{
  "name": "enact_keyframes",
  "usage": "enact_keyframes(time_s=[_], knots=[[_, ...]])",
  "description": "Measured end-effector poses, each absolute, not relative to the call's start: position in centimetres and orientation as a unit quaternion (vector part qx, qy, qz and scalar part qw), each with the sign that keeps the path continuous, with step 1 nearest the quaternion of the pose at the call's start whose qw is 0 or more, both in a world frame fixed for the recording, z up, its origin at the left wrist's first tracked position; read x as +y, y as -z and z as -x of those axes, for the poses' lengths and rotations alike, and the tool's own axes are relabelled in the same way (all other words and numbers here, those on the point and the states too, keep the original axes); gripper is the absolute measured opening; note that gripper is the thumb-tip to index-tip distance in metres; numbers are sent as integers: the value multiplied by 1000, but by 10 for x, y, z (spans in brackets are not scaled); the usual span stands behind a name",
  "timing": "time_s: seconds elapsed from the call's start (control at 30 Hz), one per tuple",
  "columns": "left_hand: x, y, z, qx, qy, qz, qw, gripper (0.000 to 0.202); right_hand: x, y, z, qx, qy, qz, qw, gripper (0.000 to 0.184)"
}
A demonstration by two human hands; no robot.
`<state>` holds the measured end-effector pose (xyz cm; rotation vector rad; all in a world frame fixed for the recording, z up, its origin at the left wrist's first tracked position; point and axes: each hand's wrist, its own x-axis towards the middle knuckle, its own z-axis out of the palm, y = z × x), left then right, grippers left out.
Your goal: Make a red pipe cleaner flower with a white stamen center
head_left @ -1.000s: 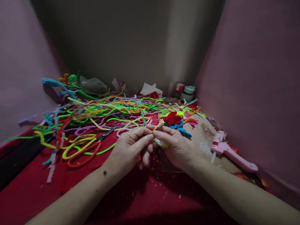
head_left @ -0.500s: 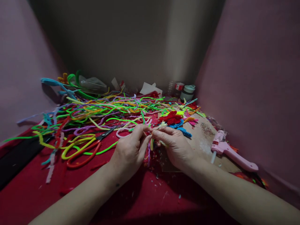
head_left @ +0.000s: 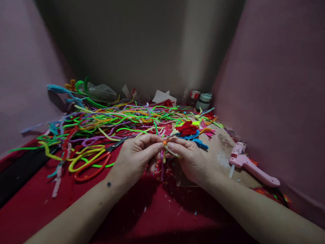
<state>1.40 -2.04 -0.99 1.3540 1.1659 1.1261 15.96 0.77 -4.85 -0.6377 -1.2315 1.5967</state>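
My left hand and my right hand meet fingertip to fingertip above the red cloth. Both pinch a small pipe-cleaner bundle with a pale fuzzy tip and an orange band. A purple strand hangs down between the hands. A wide tangle of coloured pipe cleaners spreads behind the hands.
Red-handled scissors lie left of my left hand. A pink glue gun rests on a brown board at the right. Red and blue fuzzy pieces sit just beyond my fingers. Small jars stand at the back by the wall.
My left fingers have curled and shifted along the bundle, working it between both hands. The hanging purple strand has come into view below the pinch. Both hands stayed in the same spot.
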Motion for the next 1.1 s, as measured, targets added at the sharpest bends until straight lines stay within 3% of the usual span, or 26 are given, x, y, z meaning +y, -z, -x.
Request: enact_keyframes(time_s=[0.23, 0.43, 0.53, 0.73, 0.9, 1.0, 1.1], knots=[[-15, 13, -10, 433, -451, -508, 593, 14, 9, 49, -159, -486, -677, 253, 491, 15], [-18, 12, -15, 425, -454, -532, 574, 12, 6, 46, -159, -483, -670, 248, 506, 6], [-21, 17, -19, 464, -468, -587, 470, 10, 5, 48, -158, -480, -670, 253, 507, 5], [-19, 38, -15, 434, -454, -775, 70, 20, 5, 53, -157, -466, -659, 283, 518, 5], [-13, 48, -5, 395, -380, -819, -166, 28, 6, 53, -157, -463, -666, 288, 509, 7], [-12, 46, -2, 365, -373, -820, -235, 28, 6, 53, -157, -469, -669, 281, 504, 8], [-14, 40, -2, 349, -391, -820, -231, 26, 4, 52, -157, -496, -657, 275, 498, 9]])
